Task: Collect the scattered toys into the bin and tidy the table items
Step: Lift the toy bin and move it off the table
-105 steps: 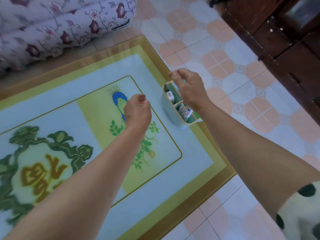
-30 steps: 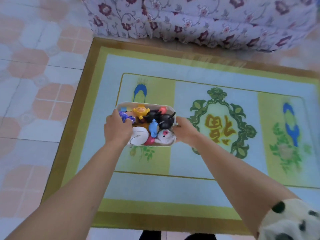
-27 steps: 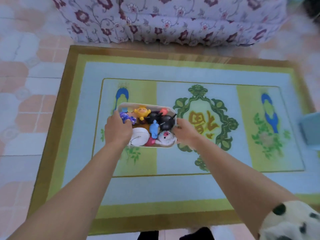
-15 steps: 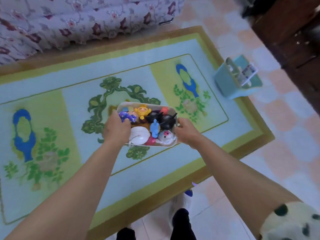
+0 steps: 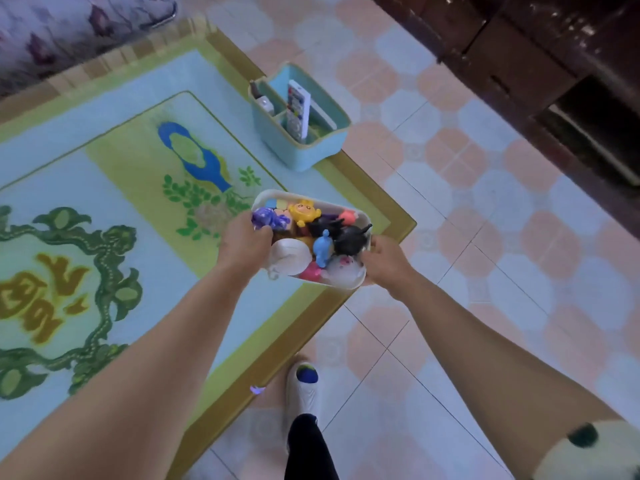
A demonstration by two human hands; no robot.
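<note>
I hold a white oval bin [image 5: 346, 206] in the air above the right corner of the patterned table [image 5: 114, 188]. My left hand [image 5: 244, 244] grips its left rim and my right hand [image 5: 384, 263] grips its right rim. The bin is full of small toys: a yellow figure [image 5: 304, 211], a purple one [image 5: 268, 218], a blue one [image 5: 322, 247], black ones [image 5: 349, 237] and a white round one [image 5: 290, 256]. A light-blue organizer [image 5: 298, 147] stands on the table's far right corner, with a remote control [image 5: 298, 110] and a small bottle [image 5: 265, 102] in it.
Tiled floor [image 5: 485, 209] spreads to the right and below. Dark wooden furniture [image 5: 519, 53] runs along the upper right. A floral-covered sofa [image 5: 69, 22] lies beyond the table at upper left. My foot in a white slipper [image 5: 301, 393] stands on the floor by the table's edge.
Both hands took hold of the toy-filled bin and carried it from the table's left part toward its right corner. The view swung right, bringing the blue organizer closer.
</note>
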